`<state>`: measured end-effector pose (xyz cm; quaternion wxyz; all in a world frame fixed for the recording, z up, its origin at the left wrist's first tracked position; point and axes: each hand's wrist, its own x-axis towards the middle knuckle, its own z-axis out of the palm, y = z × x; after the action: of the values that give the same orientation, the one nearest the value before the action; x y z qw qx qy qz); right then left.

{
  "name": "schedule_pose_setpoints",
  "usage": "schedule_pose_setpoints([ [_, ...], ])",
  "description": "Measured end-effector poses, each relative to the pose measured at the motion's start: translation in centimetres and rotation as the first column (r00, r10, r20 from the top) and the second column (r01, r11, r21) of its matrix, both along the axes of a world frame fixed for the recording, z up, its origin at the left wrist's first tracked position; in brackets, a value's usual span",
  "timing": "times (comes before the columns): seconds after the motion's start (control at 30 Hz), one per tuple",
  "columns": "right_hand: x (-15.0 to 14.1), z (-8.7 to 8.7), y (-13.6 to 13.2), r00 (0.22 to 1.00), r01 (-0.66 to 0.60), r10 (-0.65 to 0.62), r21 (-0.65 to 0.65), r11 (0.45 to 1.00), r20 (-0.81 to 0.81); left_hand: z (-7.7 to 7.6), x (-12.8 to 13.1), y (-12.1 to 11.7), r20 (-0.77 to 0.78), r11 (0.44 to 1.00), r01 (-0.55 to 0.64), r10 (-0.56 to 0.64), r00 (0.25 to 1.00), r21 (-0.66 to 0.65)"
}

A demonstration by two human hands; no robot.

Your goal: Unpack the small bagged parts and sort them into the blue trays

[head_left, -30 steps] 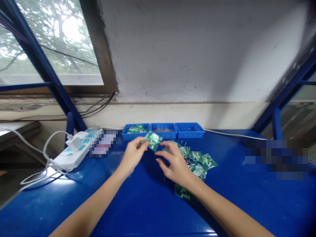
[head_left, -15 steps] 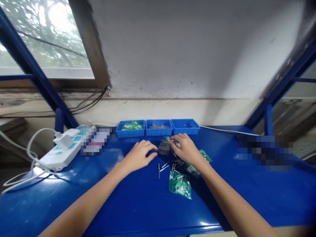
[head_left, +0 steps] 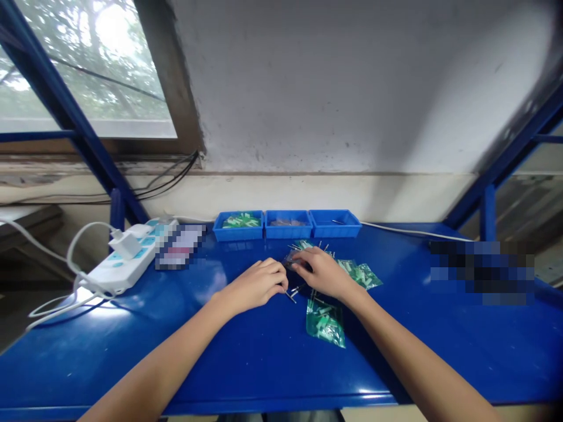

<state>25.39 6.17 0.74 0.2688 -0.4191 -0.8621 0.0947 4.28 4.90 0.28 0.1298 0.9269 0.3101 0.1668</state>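
My left hand [head_left: 259,282] is closed, thumb and forefinger pinched at the end of a thin metal pin [head_left: 291,297] that looks like a blind rivet. Just behind it lie a few more such pins, partly covered by my hands. My right hand [head_left: 324,273] curls its fingers over a small dark clear packet [head_left: 290,259], which is mostly hidden. Around the right hand are green plastic bags: one with pale pieces [head_left: 325,323] in front, and another bag [head_left: 365,275] to the right. More loose pins [head_left: 323,246] stick out behind the fingers.
Along the wall stand a blue bin with green packets [head_left: 240,233], a middle bin with clear packets [head_left: 288,232] and a right bin with a few pins [head_left: 336,231]. At left are a white power strip [head_left: 121,272] and a blurred phone [head_left: 180,247]. A blurred dark object [head_left: 481,272] lies right.
My left hand has come down and right, closing from spread fingers onto a pin, which has tilted. My right fingers have moved onto the dark packet. The view has shifted slightly.
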Motion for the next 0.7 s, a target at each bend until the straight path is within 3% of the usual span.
schedule_pose_setpoints([
  [0.17, -1.4, 0.4, -1.3, 0.994, -0.09, 0.091, 0.019, 0.996, -0.064, 0.0, -1.0, 1.0, 0.212, 0.978, -0.199, 0.209, 0.955, -0.066],
  [0.27, -2.3, 0.1, -1.7, 0.994, -0.048, 0.052, 0.043, 0.998, -0.1, -0.2, -0.9, 1.3, 0.31, 0.952, -0.284, 0.307, 0.9, -0.117],
  [0.37, -2.6, -0.1, -1.7, 0.987, 0.03, -0.025, 0.033, 0.999, -0.16, -0.3, -0.5, 1.2, 0.379, 0.938, -0.296, 0.344, 0.859, -0.178],
  [0.47, -2.5, -0.1, -1.5, 0.982, 0.026, -0.021, 0.023, 0.999, -0.186, -0.2, 0.0, 0.9, 0.436, 0.923, -0.296, 0.377, 0.817, -0.244],
  [0.6, -2.3, -0.1, -1.3, 0.994, 0.015, -0.007, 0.075, 0.997, -0.113, -0.1, 0.5, 0.5, 0.486, 0.91, -0.305, 0.409, 0.772, -0.281],
  [0.7, -1.9, 0.3, -1.4, 0.995, 0.073, -0.062, 0.138, 0.988, -0.077, -0.3, 0.9, 0.2, 0.465, 0.911, -0.309, 0.406, 0.787, -0.272],
])
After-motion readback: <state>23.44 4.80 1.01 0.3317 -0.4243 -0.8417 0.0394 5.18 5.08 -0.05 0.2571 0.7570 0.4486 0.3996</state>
